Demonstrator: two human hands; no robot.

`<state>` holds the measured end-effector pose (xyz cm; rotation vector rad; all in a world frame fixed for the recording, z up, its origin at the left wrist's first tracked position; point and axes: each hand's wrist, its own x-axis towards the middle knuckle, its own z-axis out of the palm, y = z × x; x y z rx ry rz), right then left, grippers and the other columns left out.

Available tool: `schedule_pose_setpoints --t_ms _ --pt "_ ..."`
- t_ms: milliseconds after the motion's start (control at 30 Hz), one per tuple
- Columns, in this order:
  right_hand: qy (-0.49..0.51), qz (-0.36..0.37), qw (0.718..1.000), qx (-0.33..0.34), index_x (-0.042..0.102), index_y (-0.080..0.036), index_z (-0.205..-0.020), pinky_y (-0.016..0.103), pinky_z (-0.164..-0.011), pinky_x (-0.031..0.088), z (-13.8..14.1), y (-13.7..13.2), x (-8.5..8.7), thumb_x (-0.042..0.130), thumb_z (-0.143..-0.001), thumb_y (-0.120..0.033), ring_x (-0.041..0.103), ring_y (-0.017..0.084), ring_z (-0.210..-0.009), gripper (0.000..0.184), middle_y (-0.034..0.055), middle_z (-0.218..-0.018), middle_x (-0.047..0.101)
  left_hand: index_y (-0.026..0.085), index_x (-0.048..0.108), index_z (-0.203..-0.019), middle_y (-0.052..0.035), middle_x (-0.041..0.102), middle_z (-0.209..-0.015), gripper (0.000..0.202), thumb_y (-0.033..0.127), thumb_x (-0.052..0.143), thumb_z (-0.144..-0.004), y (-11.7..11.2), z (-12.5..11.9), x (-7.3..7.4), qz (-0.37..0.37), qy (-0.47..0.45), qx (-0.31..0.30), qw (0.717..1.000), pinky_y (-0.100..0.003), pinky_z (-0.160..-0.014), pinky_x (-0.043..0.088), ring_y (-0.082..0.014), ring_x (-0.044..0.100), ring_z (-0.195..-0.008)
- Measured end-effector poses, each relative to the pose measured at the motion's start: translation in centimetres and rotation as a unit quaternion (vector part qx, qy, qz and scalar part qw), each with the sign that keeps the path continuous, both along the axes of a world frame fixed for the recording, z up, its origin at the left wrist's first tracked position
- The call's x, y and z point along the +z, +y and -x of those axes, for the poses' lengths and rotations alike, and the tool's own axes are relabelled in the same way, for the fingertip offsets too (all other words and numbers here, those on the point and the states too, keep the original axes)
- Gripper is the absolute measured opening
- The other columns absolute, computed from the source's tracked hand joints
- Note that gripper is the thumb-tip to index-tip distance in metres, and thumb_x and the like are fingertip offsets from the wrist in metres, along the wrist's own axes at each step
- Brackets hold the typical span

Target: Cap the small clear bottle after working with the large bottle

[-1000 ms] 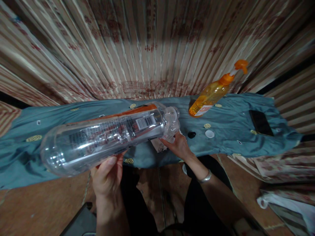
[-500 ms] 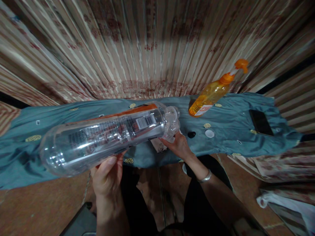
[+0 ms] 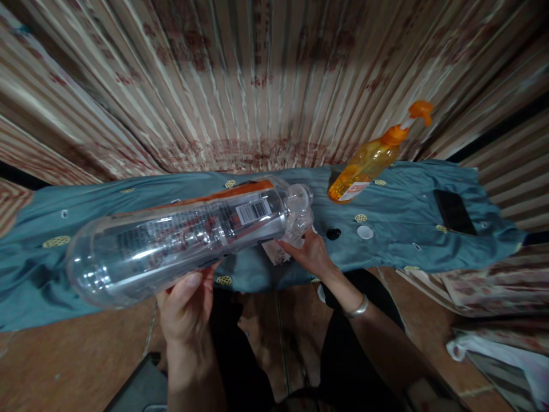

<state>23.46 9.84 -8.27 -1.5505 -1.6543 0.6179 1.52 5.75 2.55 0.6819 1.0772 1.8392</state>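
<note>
My left hand [image 3: 186, 309] grips a large clear plastic bottle [image 3: 180, 237] from below and holds it almost level, neck pointing right. The bottle has an orange label with a barcode. Under the neck, my right hand [image 3: 309, 254] is closed on a small pale thing I cannot make out, against the teal cloth [image 3: 407, 229]. A black cap [image 3: 333, 233] and a white cap [image 3: 365, 232] lie on the cloth just right of that hand.
An orange spray bottle [image 3: 369, 163] stands at the back right of the cloth. A black phone [image 3: 454, 213] lies at its far right end. A striped curtain [image 3: 257, 86] hangs behind. Below are a tiled floor and my dark-clothed legs.
</note>
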Motion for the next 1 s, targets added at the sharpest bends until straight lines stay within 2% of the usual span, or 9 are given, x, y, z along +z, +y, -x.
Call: schedule_pose_setpoints --t_ms 133,300,567,867,1000 --pt "0.010 0.012 1.000 -0.001 0.055 -0.018 -0.123 0.045 -0.082 0.060 -0.03 0.01 0.08 0.076 -0.077 -0.045 0.074 0.032 -0.097 0.057 0.0124 -0.106 0.076 0.028 0.072 -0.099 -0.0044 0.075 -0.095 0.059 0.038 0.093 -0.045 0.02 0.09 -0.02 -0.004 0.004 -0.007 1.000 -0.048 -0.090 0.060 -0.0321 0.068 -0.107" --pt "0.011 0.018 1.000 -0.001 0.056 -0.017 -0.122 0.044 -0.082 0.060 -0.09 0.00 0.04 0.075 -0.077 -0.045 0.075 0.032 -0.095 0.056 0.0129 -0.104 0.076 0.027 0.071 -0.102 -0.0055 0.075 -0.099 0.061 0.036 0.094 -0.045 0.01 0.11 0.05 -0.007 0.003 -0.010 1.000 -0.048 -0.091 0.059 -0.0339 0.066 -0.112" --pt "0.003 0.008 1.000 0.002 0.054 -0.016 -0.125 0.046 -0.079 0.060 -0.11 0.08 -0.02 0.076 -0.077 -0.044 0.075 0.032 -0.092 0.060 0.0126 -0.102 0.077 0.029 0.074 -0.094 -0.0023 0.075 -0.096 0.058 0.036 0.095 -0.040 0.17 0.02 -0.01 -0.008 -0.008 0.006 1.000 -0.037 -0.077 0.063 -0.0292 0.070 -0.102" --pt "0.006 -0.003 1.000 0.004 0.053 -0.017 -0.127 0.042 -0.080 0.060 -0.09 0.08 -0.26 0.076 -0.077 -0.042 0.075 0.030 -0.095 0.060 0.0120 -0.106 0.076 0.026 0.075 -0.088 -0.0033 0.076 -0.092 0.049 0.037 0.093 -0.044 0.05 0.18 -0.28 -0.009 -0.001 -0.002 1.000 -0.042 -0.082 0.062 -0.0296 0.070 -0.102" --pt "0.002 -0.005 1.000 0.001 0.054 -0.017 -0.126 0.042 -0.081 0.060 -0.07 0.08 -0.24 0.076 -0.077 -0.043 0.074 0.030 -0.097 0.059 0.0128 -0.106 0.076 0.025 0.074 -0.080 -0.0016 0.075 -0.085 0.044 0.037 0.094 -0.042 0.06 0.21 -0.31 -0.008 -0.004 -0.001 1.000 -0.039 -0.079 0.063 -0.0272 0.071 -0.095"
